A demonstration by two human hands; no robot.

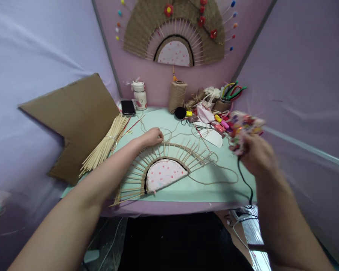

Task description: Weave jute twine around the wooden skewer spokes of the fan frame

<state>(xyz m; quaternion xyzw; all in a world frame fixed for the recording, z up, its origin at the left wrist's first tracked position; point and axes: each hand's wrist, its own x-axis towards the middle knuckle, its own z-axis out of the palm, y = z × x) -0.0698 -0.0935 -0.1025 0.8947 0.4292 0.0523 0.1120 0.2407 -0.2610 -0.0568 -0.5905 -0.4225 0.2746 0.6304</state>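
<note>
A half-made fan [166, 175] lies on the table, with thin wooden sticks spreading from a half-round centre of white cloth with pink dots. Jute twine [183, 146] runs across the sticks along its upper arc, and a loose length loops off to the right. My left hand [152, 137] is closed at the top of that arc, its fingertips pinching the twine at the stick ends. Raised off to the right, my right hand [255, 150] grips a glue gun [244, 130] with a colourful, bumpy covering. Its black cord [244, 178] hangs over the table edge.
A bundle of sticks [106, 143] leans by a cardboard sheet [81, 113] at left. Behind are a phone [128, 107], a white bottle [140, 96] and a twine spool [177, 95]. Scraps, pens and scissors [235, 91] crowd the back right. A finished fan [138, 34] hangs above.
</note>
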